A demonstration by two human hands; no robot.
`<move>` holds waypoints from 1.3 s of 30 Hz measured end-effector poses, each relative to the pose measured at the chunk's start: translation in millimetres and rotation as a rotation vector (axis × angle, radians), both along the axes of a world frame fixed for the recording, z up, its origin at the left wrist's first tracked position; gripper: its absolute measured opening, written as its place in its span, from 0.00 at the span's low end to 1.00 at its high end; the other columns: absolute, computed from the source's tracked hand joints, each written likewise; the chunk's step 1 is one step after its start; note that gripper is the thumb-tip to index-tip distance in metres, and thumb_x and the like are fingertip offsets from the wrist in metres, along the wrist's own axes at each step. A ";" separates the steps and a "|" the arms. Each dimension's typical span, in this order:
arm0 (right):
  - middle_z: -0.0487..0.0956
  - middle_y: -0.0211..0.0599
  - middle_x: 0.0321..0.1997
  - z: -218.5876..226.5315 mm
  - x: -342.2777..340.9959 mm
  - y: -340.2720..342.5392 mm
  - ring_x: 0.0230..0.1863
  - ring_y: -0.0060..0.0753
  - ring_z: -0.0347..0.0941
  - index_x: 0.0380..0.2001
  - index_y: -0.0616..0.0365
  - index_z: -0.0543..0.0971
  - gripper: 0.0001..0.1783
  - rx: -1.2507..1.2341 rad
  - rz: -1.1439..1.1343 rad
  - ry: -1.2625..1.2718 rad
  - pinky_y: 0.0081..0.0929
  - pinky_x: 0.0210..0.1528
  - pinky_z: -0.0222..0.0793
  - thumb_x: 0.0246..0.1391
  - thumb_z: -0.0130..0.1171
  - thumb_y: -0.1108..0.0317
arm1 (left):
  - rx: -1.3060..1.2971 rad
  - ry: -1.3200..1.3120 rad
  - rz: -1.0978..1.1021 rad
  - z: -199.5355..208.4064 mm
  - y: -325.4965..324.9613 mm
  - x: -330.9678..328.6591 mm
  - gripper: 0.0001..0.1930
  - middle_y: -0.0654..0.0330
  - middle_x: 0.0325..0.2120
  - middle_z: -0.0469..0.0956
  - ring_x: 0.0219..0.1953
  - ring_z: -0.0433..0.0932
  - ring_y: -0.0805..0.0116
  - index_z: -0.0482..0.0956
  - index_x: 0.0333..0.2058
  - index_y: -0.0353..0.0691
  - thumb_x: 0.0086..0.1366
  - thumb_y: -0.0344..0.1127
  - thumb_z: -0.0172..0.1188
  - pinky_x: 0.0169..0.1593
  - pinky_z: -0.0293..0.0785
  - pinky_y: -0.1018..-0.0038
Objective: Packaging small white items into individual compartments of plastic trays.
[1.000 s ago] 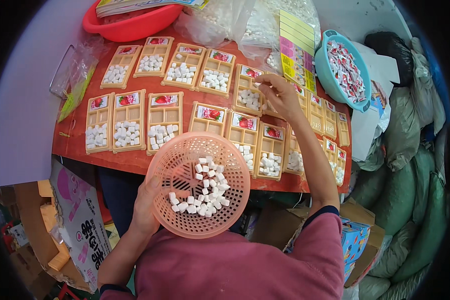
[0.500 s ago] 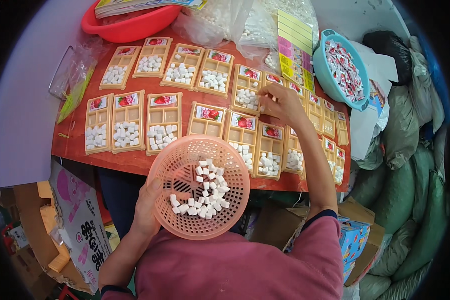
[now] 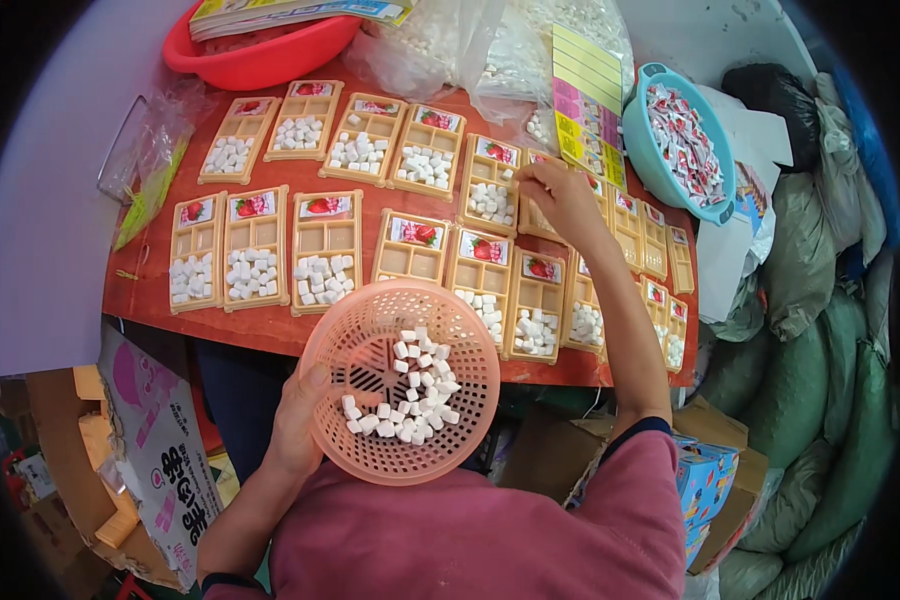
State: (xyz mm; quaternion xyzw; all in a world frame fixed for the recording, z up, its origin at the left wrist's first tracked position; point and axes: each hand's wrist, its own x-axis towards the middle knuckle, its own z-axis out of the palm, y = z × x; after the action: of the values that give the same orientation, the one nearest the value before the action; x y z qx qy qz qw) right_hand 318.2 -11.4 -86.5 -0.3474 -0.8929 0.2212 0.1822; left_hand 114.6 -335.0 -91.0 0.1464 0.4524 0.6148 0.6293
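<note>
My left hand (image 3: 298,412) grips the left rim of a pink plastic colander (image 3: 402,302), tilted toward me in front of the table. A pile of small white marshmallows (image 3: 425,385) lies inside it, mostly on the right. My right hand (image 3: 562,203) reaches over the back row of trays, its fingertips bent together at the right edge of a beige compartment tray (image 3: 467,205). That tray has a strawberry picture card (image 3: 497,151) and loose marshmallows (image 3: 490,200). Whether anything sits between those fingertips is hidden. The hand covers part of the tray to its right.
More beige trays (image 3: 297,238) stand in two rows on the red table (image 3: 140,285), several with marshmallows. Behind them are a red basin (image 3: 260,68), plastic bags of white pieces (image 3: 410,55) and a blue basin (image 3: 633,140) of small sachets. Green sacks (image 3: 795,370) lie to the right.
My right hand has shifted very slightly left, staying over the same tray with its fingers bent together. The colander and my left hand are almost where they were.
</note>
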 end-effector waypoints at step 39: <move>0.68 0.49 0.39 42.8 -26.7 -182.9 0.43 0.48 0.70 0.45 0.68 0.67 0.37 0.174 0.514 -0.339 0.35 0.40 0.69 0.38 0.63 0.49 | 0.133 -0.082 -0.040 15.0 32.2 15.2 0.24 0.51 0.45 0.72 0.44 0.74 0.65 0.62 0.53 0.31 0.67 0.45 0.42 0.46 0.72 0.71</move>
State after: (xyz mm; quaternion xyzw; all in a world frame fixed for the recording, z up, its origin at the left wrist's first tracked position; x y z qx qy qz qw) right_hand 291.5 -194.3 -43.7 -0.1257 -0.9845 0.1220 -0.0019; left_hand 129.7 -302.8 -76.0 0.1716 0.3812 0.6364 0.6483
